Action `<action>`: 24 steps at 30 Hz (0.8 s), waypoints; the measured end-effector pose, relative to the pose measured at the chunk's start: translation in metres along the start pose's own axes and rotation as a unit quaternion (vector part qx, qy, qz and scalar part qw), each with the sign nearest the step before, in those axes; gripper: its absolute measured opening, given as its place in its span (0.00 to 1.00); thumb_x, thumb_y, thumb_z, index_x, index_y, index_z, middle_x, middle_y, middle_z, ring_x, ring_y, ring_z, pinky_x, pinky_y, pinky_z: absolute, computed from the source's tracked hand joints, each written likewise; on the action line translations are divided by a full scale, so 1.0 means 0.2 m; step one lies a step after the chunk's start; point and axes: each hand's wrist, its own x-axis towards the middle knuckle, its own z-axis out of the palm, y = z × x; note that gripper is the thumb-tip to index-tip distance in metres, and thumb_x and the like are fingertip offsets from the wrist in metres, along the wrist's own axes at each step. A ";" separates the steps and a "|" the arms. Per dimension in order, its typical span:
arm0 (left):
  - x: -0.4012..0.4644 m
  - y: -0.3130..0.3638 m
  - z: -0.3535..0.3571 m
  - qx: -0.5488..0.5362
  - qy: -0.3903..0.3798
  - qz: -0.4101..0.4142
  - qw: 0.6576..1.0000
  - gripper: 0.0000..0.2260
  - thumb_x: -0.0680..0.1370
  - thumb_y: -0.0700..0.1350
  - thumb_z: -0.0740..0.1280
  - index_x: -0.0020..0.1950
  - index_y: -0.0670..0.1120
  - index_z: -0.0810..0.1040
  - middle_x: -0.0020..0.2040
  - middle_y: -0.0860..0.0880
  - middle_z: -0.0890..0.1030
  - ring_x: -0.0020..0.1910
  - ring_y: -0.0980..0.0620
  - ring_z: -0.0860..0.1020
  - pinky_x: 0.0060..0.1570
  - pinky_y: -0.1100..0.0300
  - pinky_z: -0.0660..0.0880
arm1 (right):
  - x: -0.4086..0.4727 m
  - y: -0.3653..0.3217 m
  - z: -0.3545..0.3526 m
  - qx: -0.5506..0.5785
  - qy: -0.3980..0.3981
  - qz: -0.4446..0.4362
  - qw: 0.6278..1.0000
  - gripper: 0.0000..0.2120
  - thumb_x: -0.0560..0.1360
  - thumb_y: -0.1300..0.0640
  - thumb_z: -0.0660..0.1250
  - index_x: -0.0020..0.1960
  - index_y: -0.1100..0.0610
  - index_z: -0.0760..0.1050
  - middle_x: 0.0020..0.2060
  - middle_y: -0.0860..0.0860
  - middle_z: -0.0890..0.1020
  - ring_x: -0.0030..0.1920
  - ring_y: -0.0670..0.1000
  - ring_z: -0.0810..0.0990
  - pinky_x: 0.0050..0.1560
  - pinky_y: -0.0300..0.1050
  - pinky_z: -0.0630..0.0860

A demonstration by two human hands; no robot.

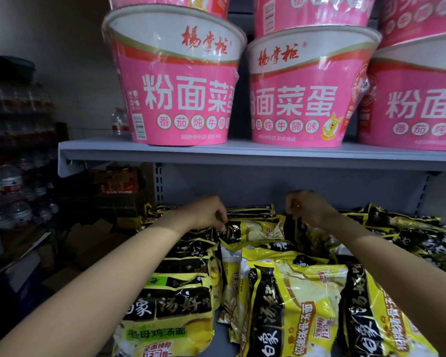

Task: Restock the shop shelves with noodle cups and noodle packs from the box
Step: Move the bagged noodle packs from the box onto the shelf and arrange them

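Noodle pack (252,229) at the back of the lower shelf (216,341) is pinched at its ends by left hand (209,212) and right hand (310,208) (likely squaring its row).

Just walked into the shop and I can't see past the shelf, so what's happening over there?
A person is stocking the lower shelf with yellow and black noodle packs. Both arms reach to the back of the shelf: the left hand pinches the edge of a noodle pack lying there, and the right hand pinches the top of a neighbouring pack. More packs lie in rows nearer the front. Large pink noodle cups already stand stacked on the upper shelf.
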 end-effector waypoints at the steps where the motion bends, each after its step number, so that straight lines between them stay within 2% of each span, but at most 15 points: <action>1: 0.00 0.01 0.00 -0.001 0.000 -0.005 1.000 0.14 0.72 0.45 0.73 0.55 0.42 0.81 0.50 0.47 0.79 0.53 0.50 0.77 0.44 0.66 0.65 | 0.00 0.00 -0.02 0.035 0.020 0.018 0.999 0.17 0.76 0.70 0.53 0.31 0.62 0.68 0.28 0.58 0.71 0.23 0.47 0.72 0.18 0.31 0.65; 2: 0.00 0.02 0.00 -0.005 -0.001 -0.008 1.000 0.14 0.72 0.45 0.73 0.55 0.43 0.80 0.51 0.47 0.81 0.52 0.50 0.78 0.43 0.66 0.66 | -0.01 0.00 -0.04 0.037 0.010 0.023 0.999 0.16 0.78 0.68 0.53 0.32 0.62 0.68 0.28 0.58 0.72 0.22 0.47 0.73 0.18 0.32 0.65; 4: 0.00 0.03 0.01 -0.013 0.001 -0.004 1.000 0.15 0.72 0.45 0.73 0.57 0.44 0.80 0.52 0.46 0.82 0.52 0.50 0.79 0.43 0.66 0.66 | -0.06 -0.01 -0.02 0.045 -0.067 0.050 0.996 0.10 0.78 0.61 0.61 0.38 0.59 0.71 0.31 0.55 0.77 0.27 0.48 0.77 0.25 0.34 0.70; 5: 0.00 0.04 0.01 -0.017 0.003 0.000 1.000 0.15 0.73 0.45 0.72 0.58 0.44 0.79 0.52 0.46 0.81 0.53 0.49 0.78 0.43 0.66 0.66 | -0.08 -0.03 0.00 0.034 -0.090 0.049 0.994 0.08 0.76 0.58 0.66 0.40 0.59 0.73 0.32 0.52 0.78 0.30 0.48 0.78 0.29 0.37 0.73; 7: -0.02 0.05 0.02 -0.026 0.012 0.009 1.000 0.15 0.74 0.46 0.71 0.60 0.46 0.78 0.54 0.46 0.80 0.53 0.49 0.78 0.44 0.66 0.66 | -0.10 -0.02 0.04 0.014 -0.100 0.037 0.994 0.08 0.71 0.55 0.72 0.41 0.59 0.75 0.33 0.51 0.79 0.33 0.47 0.79 0.34 0.41 0.78; 10: -0.02 0.05 0.02 -0.025 0.031 0.013 0.999 0.12 0.74 0.45 0.70 0.57 0.45 0.80 0.53 0.45 0.81 0.51 0.50 0.78 0.44 0.65 0.66 | -0.11 -0.02 0.03 0.042 -0.079 0.035 0.995 0.09 0.69 0.58 0.74 0.38 0.60 0.76 0.32 0.52 0.80 0.32 0.46 0.79 0.34 0.40 0.79; 14: 0.00 0.05 0.01 -0.011 0.061 0.011 0.998 0.08 0.75 0.42 0.68 0.54 0.44 0.81 0.51 0.47 0.83 0.50 0.51 0.79 0.49 0.62 0.71 | -0.11 -0.01 0.01 0.064 -0.044 0.048 0.996 0.09 0.71 0.59 0.72 0.36 0.60 0.74 0.36 0.58 0.83 0.32 0.48 0.82 0.33 0.40 0.79; 17: 0.02 0.05 0.02 -0.011 0.070 0.004 0.997 0.07 0.75 0.41 0.68 0.52 0.44 0.81 0.50 0.47 0.83 0.51 0.50 0.80 0.53 0.59 0.74 | -0.11 -0.02 0.01 0.035 -0.057 0.051 0.996 0.10 0.71 0.60 0.72 0.34 0.58 0.74 0.31 0.53 0.81 0.31 0.47 0.81 0.33 0.38 0.79; 21: 0.02 0.05 0.00 -0.001 0.054 0.002 0.999 0.08 0.74 0.42 0.70 0.53 0.44 0.81 0.51 0.46 0.82 0.52 0.50 0.79 0.52 0.60 0.73 | -0.11 -0.03 0.02 0.067 -0.032 0.052 0.996 0.10 0.72 0.65 0.71 0.34 0.57 0.73 0.32 0.52 0.78 0.34 0.47 0.78 0.32 0.35 0.76; 24: 0.01 0.07 0.01 0.024 0.004 0.002 1.000 0.13 0.72 0.44 0.72 0.55 0.44 0.81 0.52 0.47 0.82 0.52 0.51 0.78 0.49 0.64 0.70 | -0.07 -0.05 0.00 0.050 0.026 0.037 0.998 0.13 0.71 0.67 0.70 0.33 0.53 0.72 0.33 0.52 0.78 0.36 0.48 0.76 0.38 0.41 0.74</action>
